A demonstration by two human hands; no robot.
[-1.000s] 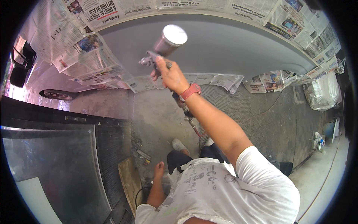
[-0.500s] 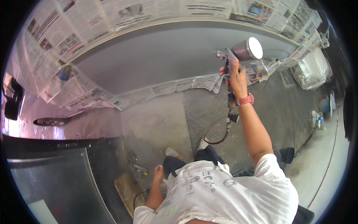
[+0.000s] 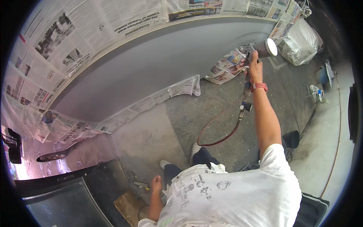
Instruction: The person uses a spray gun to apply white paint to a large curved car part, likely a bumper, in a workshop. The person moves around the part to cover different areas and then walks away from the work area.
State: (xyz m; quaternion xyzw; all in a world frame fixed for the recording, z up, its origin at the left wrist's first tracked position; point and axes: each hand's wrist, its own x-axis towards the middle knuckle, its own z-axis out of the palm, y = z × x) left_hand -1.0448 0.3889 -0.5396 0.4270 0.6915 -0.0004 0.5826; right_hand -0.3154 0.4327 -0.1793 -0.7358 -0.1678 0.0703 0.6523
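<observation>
My right hand [image 3: 256, 68], with a red watch at the wrist, grips a spray gun [image 3: 251, 53] with a metal cup [image 3: 262, 48] on it, at the right end of the grey panel [image 3: 151, 64]. A gauge fitting [image 3: 245, 107] hangs below it on a dark red hose [image 3: 223, 140] that loops over the floor. The gun's nozzle is partly obscured. My left hand [image 3: 156, 183] hangs low beside my body, fingers curled, with nothing visible in it.
Newspaper masking [image 3: 87, 41] borders the panel. A wrapped silver bundle [image 3: 298, 41] stands at the upper right. A wheel [image 3: 51, 156] shows at the left, above a dark glass-fronted surface [image 3: 60, 200]. A wooden board [image 3: 126, 208] and a black container [image 3: 291, 139] are near me.
My right hand has carried the spray gun rightward along the panel to its right end. The view has shifted, so the panel now sits tilted. My left hand stays low.
</observation>
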